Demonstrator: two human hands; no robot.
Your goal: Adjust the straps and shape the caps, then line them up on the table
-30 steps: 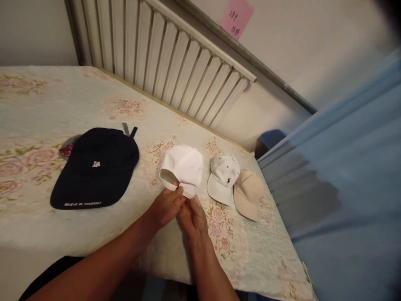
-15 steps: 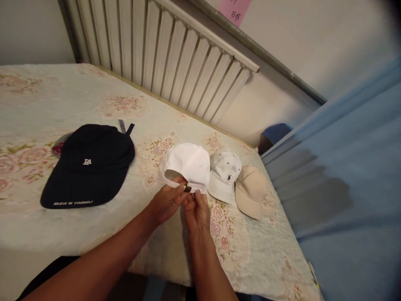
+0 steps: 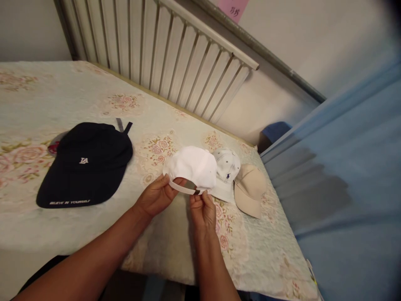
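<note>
A white baseball cap (image 3: 196, 165) is held up between both hands, its back opening and strap (image 3: 181, 187) facing me. My left hand (image 3: 156, 195) pinches the cap's edge at the left end of the strap. At the strap's right end, beside a small dark buckle (image 3: 197, 192), my right hand (image 3: 203, 207) grips the rim. Just behind the held cap lies a pale cap with a small dark logo (image 3: 227, 167), partly covered by it. A beige cap (image 3: 250, 190) rests beside that one, to the right.
A black cap with LA lettering (image 3: 86, 167) lies on the left of the flowered bedspread (image 3: 175, 251), a red item (image 3: 54, 147) partly under it. A white radiator (image 3: 175, 58) runs along the wall behind. Blue curtain (image 3: 351, 179) hangs at the right.
My left hand has slid left along the strap, away from the buckle, to the cap's edge. The white cap and my right hand have shifted slightly right.
</note>
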